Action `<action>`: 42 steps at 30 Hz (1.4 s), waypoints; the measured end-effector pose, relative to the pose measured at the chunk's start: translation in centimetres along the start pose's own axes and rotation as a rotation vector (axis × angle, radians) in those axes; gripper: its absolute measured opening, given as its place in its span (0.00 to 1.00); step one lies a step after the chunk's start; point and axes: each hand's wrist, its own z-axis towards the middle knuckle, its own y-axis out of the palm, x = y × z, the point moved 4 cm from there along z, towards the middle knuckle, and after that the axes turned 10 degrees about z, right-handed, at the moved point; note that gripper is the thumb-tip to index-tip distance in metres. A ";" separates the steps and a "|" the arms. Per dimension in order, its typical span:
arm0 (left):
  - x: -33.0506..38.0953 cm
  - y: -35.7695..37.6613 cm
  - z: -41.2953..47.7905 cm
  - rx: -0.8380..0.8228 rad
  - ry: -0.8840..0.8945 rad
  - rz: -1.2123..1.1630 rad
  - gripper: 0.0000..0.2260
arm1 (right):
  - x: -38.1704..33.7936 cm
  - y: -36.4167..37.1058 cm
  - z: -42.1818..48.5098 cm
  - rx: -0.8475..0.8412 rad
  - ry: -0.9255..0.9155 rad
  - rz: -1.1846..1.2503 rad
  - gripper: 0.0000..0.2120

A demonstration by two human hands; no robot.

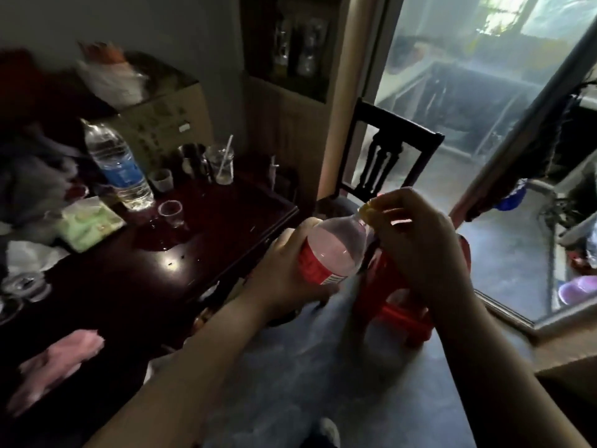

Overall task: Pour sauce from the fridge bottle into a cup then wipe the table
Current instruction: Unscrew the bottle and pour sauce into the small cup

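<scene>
Bottle point(336, 247): clear plastic with a red label and pale pinkish liquid inside, held tilted with its neck toward one o'clock, off the tabletop's right edge and above the floor. Left hand point(284, 270): grip wrapped round the bottle's labelled body from the eight o'clock side. Right hand point(420, 240): grip pinching the yellow cap point(368, 211) at the neck, fingers curled over it; whether the cap was tight or loose could not be told. Cup point(170, 212): small, clear and upright on the dark glossy tabletop point(129, 286), at ten o'clock from the bottle and well apart from it. Wet patch point(161, 242): a glossy spill on the tabletop, touching the cup's base and spreading toward six o'clock. Water bottle point(116, 163): large, with a blue label, upright at eleven o'clock from the cup. Glass point(223, 164): clear with a white straw in it, at one o'clock from the cup. Tissue pack point(92, 226): green, lying flat at nine o'clock from the cup. Cloth point(55, 363): pink and blurred, on the tabletop's near end at seven o'clock. Stool point(400, 295): red plastic, on the floor under the right hand. Chair point(391, 156): dark wood, at twelve o'clock from the bottle, beside a glass door.
</scene>
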 end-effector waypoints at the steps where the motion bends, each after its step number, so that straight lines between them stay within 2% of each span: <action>1: -0.2 -0.1 0.3 0.010 -0.021 0.016 0.41 | 0.4 0.4 1.0 -0.033 -0.020 -0.005 0.06; 7: -1.4 0.0 2.1 0.102 -0.175 0.081 0.41 | 2.6 2.9 6.0 -0.230 -0.105 -0.105 0.11; 17: -6.7 -2.5 0.9 0.216 -0.422 0.150 0.46 | 2.5 12.1 10.0 -0.507 -0.183 0.115 0.11; 22: -11.2 -4.8 1.6 0.246 -0.489 0.131 0.44 | 1.9 17.7 12.3 -0.605 -0.232 0.135 0.08; 34: -24.3 -13.1 7.5 0.231 -0.484 0.074 0.44 | -0.6 32.2 20.2 -0.664 -0.288 0.122 0.09; 42: -29.9 -16.3 9.0 0.188 -0.519 0.030 0.43 | -1.2 38.4 22.6 -0.710 -0.277 0.181 0.09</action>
